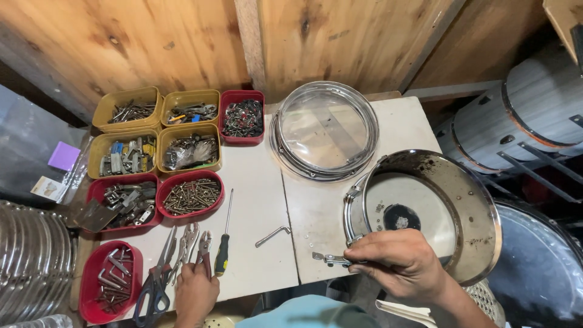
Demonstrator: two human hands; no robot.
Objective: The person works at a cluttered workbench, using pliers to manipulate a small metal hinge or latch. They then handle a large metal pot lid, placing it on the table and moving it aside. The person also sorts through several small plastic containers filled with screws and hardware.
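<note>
My right hand (404, 264) grips a small metal lug piece (331, 260) against the near side of a steel drum shell (480, 200) that lies tilted at the table's right edge. My left hand (195, 291) rests at the table's front edge, its fingers on the handles of pliers (205, 246), close to a green-and-black screwdriver (223, 243). Scissors (155, 285) and locking pliers (187, 240) lie just left of that hand.
Yellow and red trays (159, 143) of screws, brackets and bolts fill the left of the white table (255, 176). A bent drum key (272, 235) lies mid-table. A clear drumhead in chrome hoops (325, 130) sits at the back. More drums (534, 115) stand right, stacked hoops (30, 255) left.
</note>
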